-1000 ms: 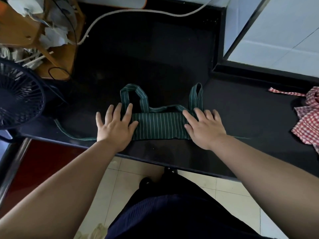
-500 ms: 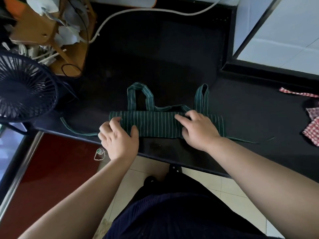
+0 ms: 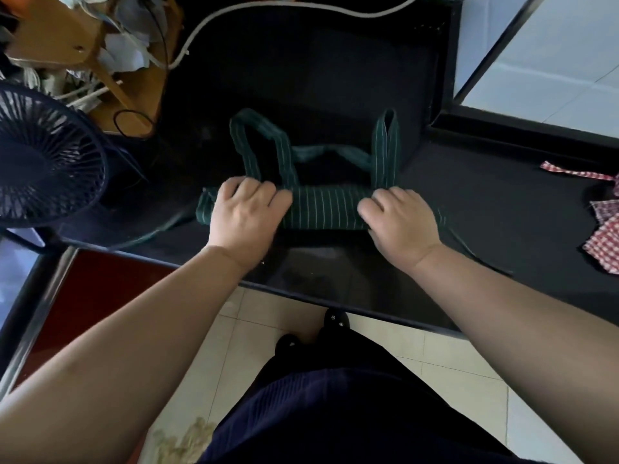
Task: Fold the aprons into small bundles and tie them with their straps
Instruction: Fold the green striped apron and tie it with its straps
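Black counter [image 3: 335, 78]: dark, glossy work surface spanning the frame, with its near edge above pale floor tiles [image 3: 268, 329].

Fan [image 3: 43, 162]: dark round grille, standing on the counter's left end.

Wooden stand [image 3: 67, 38]: far left corner, heaped with crumpled papers and cords.

Green striped apron [image 3: 325, 212]: lies near the counter's front edge, centre. The body is rolled into a narrow horizontal bundle with white pinstripes running across it. Two strap loops rise from its far side, a wide one on the left [image 3: 254, 135] and a narrow one on the right [image 3: 387, 145], joined by a loose band of the same cloth.

Left hand [image 3: 246, 216]: on the bundle's left end, with fingers curled over the far edge, gripping the roll.

Right hand [image 3: 400, 222]: on the bundle's right end, with fingers likewise curled over the top, gripping the roll. The fingertips are hidden, so how far they tuck behind it is unclear.

Red checked apron [image 3: 606, 242]: crumpled at the counter's right edge, well apart from the green one and partly out of frame.

White cable [image 3: 214, 25]: curves along the counter's far side.

Waist ties: thin green ties trail flat on the counter from the left [image 3: 160, 231] and right [image 3: 475, 252] ends of the bundle.
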Tool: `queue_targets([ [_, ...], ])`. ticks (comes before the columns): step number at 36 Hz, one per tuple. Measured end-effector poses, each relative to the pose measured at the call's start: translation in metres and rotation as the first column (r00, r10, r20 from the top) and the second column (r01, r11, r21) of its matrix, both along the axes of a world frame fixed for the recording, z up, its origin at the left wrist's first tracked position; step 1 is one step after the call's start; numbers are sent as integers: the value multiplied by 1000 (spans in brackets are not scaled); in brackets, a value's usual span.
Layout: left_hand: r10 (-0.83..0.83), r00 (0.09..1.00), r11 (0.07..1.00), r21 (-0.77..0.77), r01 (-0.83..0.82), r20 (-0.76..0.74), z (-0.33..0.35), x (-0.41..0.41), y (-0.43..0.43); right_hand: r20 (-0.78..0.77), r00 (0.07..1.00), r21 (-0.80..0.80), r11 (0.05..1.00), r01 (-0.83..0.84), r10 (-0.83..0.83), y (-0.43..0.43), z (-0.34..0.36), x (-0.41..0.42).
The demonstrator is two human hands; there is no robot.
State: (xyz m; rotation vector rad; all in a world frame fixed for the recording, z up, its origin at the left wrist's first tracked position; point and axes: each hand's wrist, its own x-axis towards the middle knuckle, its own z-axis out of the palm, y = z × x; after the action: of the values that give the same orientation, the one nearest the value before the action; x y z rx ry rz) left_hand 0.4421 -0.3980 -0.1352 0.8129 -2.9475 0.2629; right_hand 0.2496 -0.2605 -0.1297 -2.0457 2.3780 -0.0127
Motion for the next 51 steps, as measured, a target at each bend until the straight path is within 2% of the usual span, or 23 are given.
queue_targets([
  [1, -36, 999, 999, 9, 37, -40, -2, 5, 4, 2, 1000, 1, 1000, -19, 19, 5, 0, 1],
  [2, -39, 999, 996, 79, 40, -11, -8, 9, 8, 19, 999, 63, 997, -32, 31, 8, -3, 2],
  [6, 25, 995, 911, 408, -63, 98, -22, 19, 22, 200, 980, 390, 919, -58, -22, 18, -11, 7],
  [10, -1, 975, 849, 516, -116, 221, -11, 12, 17, 236, 964, 403, 915, 18, -123, 15, -8, 9],
  [15, 4, 938, 888, 430, -162, 346, -2, -3, -3, 263, 916, 505, 852, 136, -303, 10, -2, -8],
  [17, 1, 921, 871, 452, -192, 389, -3, -9, -13, 258, 905, 536, 829, 158, -339, 8, 0, -17],
  [21, 28, 947, 739, 631, -235, 320, -12, -16, -29, 267, 903, 565, 814, 136, -337, 4, -1, -24],
  [24, 93, 961, 673, 695, -254, 262, -16, -22, -35, 257, 907, 544, 826, 149, -333, 0, -7, -28],
  [28, 116, 951, 738, 616, -275, 286, -10, -31, -38, 203, 927, 489, 853, 183, -316, -2, -13, -33],
  [32, 48, 919, 894, 393, -214, 391, -4, -41, -30, 122, 958, 478, 861, 173, -260, -6, -12, -32],
  [34, 32, 947, 935, 326, -142, 320, -4, -42, -18, 60, 960, 464, 859, 217, -275, -6, -10, -30],
  [35, 21, 971, 937, 335, -102, 237, -4, -40, -10, 26, 965, 399, 888, 229, -260, -4, -10, -27],
  [37, -41, 993, 913, 408, -8, 112, -8, -37, 7, 19, 980, 249, 950, 186, -197, -5, -10, -21],
  [38, -64, 991, 888, 461, 1, 120, -12, -34, 15, 64, 984, 183, 972, 150, -164, -4, -11, -17],
  [39, -59, 984, 863, 503, -34, 168, -18, -31, 20, 144, 979, 179, 977, 118, -145, -4, -11, -13],
  [41, 4, 958, 838, 522, -159, 285, -30, -24, 22, 261, 937, 306, 941, 146, -231, -1, -14, -5],
  [43, 81, 938, 857, 457, -238, 337, -36, -16, 20, 263, 918, 368, 910, 190, -298, 1, -18, -3],
  [45, 246, 911, 856, 367, -365, 332, -37, -8, 18, 259, 912, 384, 900, 205, -318, -1, -18, -2],
  [46, 382, 871, 808, 345, -477, 308, -37, -3, 19, 257, 911, 403, 892, 202, -322, -3, -17, -2],
  [47, 539, 801, 712, 366, -599, 260, -35, 0, 21, 261, 908, 420, 885, 199, -328, -5, -16, -3],
  [48, 694, 690, 570, 431, -700, 203, -32, 2, 23, 268, 903, 437, 878, 198, -337, -7, -15, -5],
  [49, 826, 541, 393, 528, -753, 158, -29, 1, 25, 274, 899, 446, 873, 197, -342, -8, -15, -7],
  [51, 967, 198, 27, 709, -704, 159, -19, -7, 28, 281, 895, 458, 868, 192, -346, -10, -13, -7],
])
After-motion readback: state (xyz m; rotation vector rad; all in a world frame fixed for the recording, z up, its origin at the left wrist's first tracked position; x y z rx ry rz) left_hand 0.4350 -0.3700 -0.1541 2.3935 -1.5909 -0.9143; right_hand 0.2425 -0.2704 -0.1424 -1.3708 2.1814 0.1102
